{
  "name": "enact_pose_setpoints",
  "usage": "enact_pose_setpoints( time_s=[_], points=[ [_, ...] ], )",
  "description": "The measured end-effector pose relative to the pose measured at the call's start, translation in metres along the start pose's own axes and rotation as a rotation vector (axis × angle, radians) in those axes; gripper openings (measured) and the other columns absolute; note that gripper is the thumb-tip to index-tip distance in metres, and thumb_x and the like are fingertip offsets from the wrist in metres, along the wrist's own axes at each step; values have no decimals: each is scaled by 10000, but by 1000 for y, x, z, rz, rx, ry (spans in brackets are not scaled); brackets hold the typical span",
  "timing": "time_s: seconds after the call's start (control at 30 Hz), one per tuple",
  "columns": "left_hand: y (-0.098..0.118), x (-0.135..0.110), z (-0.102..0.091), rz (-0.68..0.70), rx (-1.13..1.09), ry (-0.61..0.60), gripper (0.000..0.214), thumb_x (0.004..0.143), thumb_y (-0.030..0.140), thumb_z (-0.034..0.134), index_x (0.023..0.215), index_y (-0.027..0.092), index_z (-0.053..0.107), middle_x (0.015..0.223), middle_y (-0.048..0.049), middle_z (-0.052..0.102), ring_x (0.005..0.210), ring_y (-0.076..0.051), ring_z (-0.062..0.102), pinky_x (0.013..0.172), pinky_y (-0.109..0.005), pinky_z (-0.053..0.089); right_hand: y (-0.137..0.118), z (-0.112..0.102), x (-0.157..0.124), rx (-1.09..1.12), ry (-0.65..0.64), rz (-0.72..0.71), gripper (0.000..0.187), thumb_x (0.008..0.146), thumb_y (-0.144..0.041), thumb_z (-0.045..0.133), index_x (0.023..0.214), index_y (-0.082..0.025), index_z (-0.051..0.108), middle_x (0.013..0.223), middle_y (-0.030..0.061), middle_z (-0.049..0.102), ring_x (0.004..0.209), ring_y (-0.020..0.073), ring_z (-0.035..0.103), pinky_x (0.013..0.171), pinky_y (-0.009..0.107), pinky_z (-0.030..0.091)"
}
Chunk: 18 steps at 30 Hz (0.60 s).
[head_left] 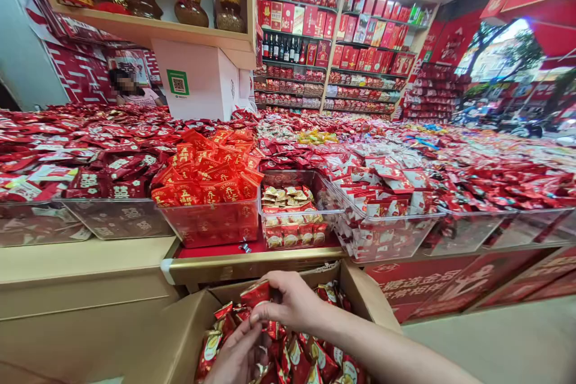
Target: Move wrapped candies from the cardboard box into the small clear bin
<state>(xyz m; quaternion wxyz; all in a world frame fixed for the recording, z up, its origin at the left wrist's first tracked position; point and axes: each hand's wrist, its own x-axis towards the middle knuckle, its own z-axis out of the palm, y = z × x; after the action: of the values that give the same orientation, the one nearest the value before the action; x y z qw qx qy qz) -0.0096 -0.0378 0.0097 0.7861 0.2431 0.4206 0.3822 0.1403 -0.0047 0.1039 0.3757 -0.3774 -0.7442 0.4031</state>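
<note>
An open cardboard box stands low before me, full of small red-and-gold candy packets. My right hand reaches in from the right, its thumb and fingers closed on a red candy packet above the heap. Just below it, my left hand has its fingers bent together close to my right thumb. What the left fingers hold, if anything, is hidden. Beyond the box, a clear plastic bin contains similar packets in neat rows, filled only low down.
A bin of bright red packets sits to the left, and a heaped bin of red-and-white packets to the right. A gold-edged counter fronts the bins. Behind are stocked shelves; a person is at the far left.
</note>
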Motion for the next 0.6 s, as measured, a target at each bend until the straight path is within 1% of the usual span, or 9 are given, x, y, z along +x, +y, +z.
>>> enact_pose_setpoints(
  time_s=[0.07,0.13,0.2,0.23,0.27,0.3,0.4,0.47,0.6],
  points=[
    [-5,2,-1,-20,48,-10,247,614,363,688,739,191,562,559,26,654,429,-75,521,397,-180,221,-24,-20,11,12,135,-104,295,694,-407,596,855,-161,613,748,14,632,687,121,555,636,216,428],
    [-9,5,-3,-22,72,-24,262,589,368,700,717,188,559,544,27,650,416,-73,519,386,-180,202,-45,-47,30,-1,329,-196,265,768,-385,514,890,-161,587,782,23,626,717,118,558,666,226,428],
    [-12,8,-5,-18,78,-24,264,579,369,703,706,191,555,542,27,651,421,-73,526,388,-181,210,-55,-77,55,-97,500,-229,277,798,-385,462,914,-152,558,772,27,608,686,111,548,628,220,422],
    [-13,9,-5,-21,81,-19,272,570,372,707,703,192,553,542,27,652,425,-74,531,390,-180,214,-56,-91,69,-182,538,-198,282,799,-387,457,916,-148,548,764,29,601,667,108,539,600,213,413],
    [-13,10,-6,-27,87,-12,291,552,381,715,700,191,551,534,27,650,419,-76,530,386,-179,211,-53,-103,83,-294,531,-122,283,795,-390,459,908,-144,543,765,31,595,656,106,530,578,205,401],
    [-14,11,-6,-37,94,-2,318,525,395,725,693,191,548,521,28,647,405,-78,526,377,-179,200,-49,-113,96,-416,478,-13,281,788,-390,469,890,-140,546,769,35,592,647,104,520,559,199,388],
    [-14,13,-7,-49,87,21,367,462,416,749,663,193,538,483,29,636,370,-81,503,362,-181,178,-30,-126,125,-656,222,322,259,737,-361,541,796,-111,575,713,44,587,570,95,489,488,190,345],
    [-14,14,-8,-43,68,11,338,479,394,751,653,192,543,470,30,632,372,-78,497,374,-181,199,-19,-124,135,-693,144,414,236,706,-321,580,761,-91,588,661,46,582,513,88,469,450,190,322],
    [-15,15,-12,-19,35,-23,253,536,333,741,654,192,566,478,35,635,396,-76,502,408,-185,247,-9,-122,142,-744,112,473,199,722,-268,563,772,-81,610,618,44,588,465,81,467,433,188,326]
  ],
)
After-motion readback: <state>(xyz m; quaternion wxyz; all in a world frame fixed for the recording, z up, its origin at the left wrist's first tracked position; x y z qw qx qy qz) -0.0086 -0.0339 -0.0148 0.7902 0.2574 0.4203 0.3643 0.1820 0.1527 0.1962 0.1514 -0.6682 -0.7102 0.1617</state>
